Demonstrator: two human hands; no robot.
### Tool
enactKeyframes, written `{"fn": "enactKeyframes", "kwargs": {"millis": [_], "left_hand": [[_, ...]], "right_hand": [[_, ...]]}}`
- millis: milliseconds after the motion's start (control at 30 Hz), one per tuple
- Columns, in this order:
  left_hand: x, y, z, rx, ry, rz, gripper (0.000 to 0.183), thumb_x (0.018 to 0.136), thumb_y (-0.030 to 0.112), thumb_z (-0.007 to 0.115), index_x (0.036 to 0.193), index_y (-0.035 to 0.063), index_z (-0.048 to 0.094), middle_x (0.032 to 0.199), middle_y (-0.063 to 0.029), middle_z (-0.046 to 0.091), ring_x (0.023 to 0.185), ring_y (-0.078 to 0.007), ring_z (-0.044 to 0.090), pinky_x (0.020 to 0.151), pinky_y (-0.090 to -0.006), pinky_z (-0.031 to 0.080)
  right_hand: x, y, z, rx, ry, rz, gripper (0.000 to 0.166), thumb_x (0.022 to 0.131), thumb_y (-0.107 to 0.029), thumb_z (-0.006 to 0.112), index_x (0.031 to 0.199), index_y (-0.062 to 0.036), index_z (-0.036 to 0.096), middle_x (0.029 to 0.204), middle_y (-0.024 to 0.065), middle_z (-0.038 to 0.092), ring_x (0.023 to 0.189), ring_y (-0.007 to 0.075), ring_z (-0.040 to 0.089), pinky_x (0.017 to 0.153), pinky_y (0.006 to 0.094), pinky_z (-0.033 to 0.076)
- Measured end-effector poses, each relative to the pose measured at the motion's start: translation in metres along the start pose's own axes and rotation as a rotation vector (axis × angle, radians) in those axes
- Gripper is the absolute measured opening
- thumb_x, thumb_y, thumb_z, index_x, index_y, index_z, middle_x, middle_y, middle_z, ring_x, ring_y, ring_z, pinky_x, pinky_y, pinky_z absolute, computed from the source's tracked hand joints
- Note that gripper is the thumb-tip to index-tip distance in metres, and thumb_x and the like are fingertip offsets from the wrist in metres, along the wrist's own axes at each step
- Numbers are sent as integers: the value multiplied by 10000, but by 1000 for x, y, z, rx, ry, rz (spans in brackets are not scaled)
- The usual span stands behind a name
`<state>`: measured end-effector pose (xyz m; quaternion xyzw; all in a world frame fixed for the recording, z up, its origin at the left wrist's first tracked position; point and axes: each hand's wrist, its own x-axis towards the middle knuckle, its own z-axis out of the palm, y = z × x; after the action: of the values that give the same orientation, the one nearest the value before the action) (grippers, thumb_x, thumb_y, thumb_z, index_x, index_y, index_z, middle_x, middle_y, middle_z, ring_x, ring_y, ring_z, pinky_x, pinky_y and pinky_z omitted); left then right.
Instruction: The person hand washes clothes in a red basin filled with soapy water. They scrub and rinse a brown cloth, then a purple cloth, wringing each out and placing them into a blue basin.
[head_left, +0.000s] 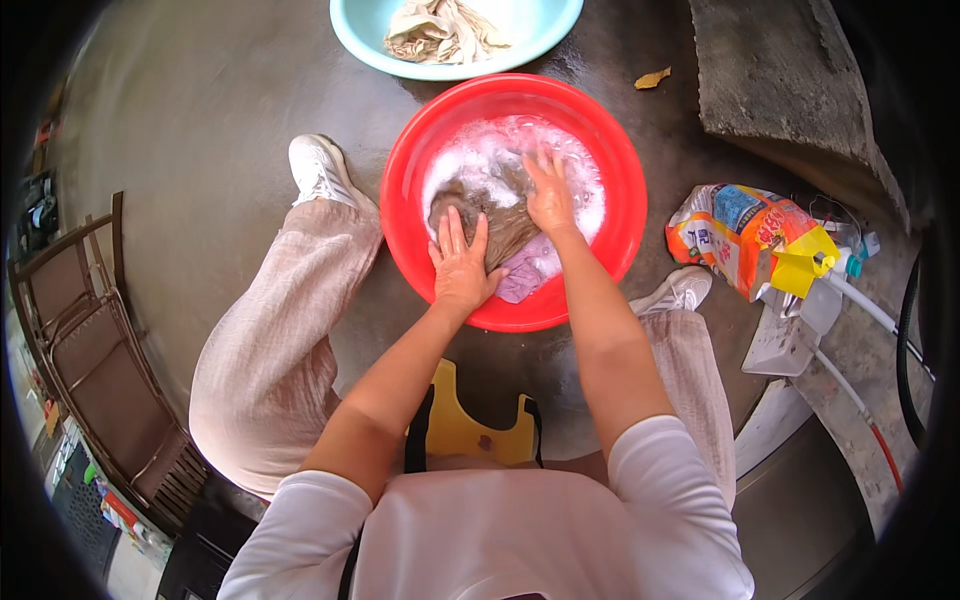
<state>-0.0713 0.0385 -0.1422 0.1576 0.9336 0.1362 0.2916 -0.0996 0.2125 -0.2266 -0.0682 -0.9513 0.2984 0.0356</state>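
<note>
A red plastic basin stands on the floor between my feet, holding white suds and wet laundry. My left hand lies with spread fingers on a brown cloth at the basin's near left. Over the foam at the right, my right hand has its fingers apart, its fingertips partly blurred and in the suds. A lilac cloth shows between my two arms near the basin's front wall. Foam hides the rest of the laundry. Neither hand is seen gripping cloth.
Beyond the red basin is a light-blue basin with beige cloth in it. To the right lie an orange detergent bag, a white plastic scoop-like container, hoses and a concrete block. Folding chairs stand left.
</note>
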Motion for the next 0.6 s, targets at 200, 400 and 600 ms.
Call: {"fn": "enactKeyframes", "kwargs": {"millis": [200,400,600], "left_hand": [[18,-18,22,17,-141,-152,972,677,375,704,1421,174,112,1451,-220,41,1335,-412,41,1018,-587,152],[28,-18,33,30,-162,-108,910,728,334,661,1425,173,99,1453,-217,57,1333,-429,24,1029,-580,139],[29,-19,26,6,-196,-142,916,733,360,659,1424,162,92,1447,-227,58,1329,-439,20,1030,-580,135]], "right_hand": [[-72,-85,-35,505,-114,160,430,647,9,592,1054,-127,590,959,122,511,983,308,483,875,397,411],[-16,-42,7,-82,-153,129,289,643,-125,682,916,-108,589,915,128,503,922,315,491,792,426,425],[-41,-72,-3,240,-10,99,241,670,-195,687,856,-92,574,911,117,525,849,297,540,704,395,458]]}}
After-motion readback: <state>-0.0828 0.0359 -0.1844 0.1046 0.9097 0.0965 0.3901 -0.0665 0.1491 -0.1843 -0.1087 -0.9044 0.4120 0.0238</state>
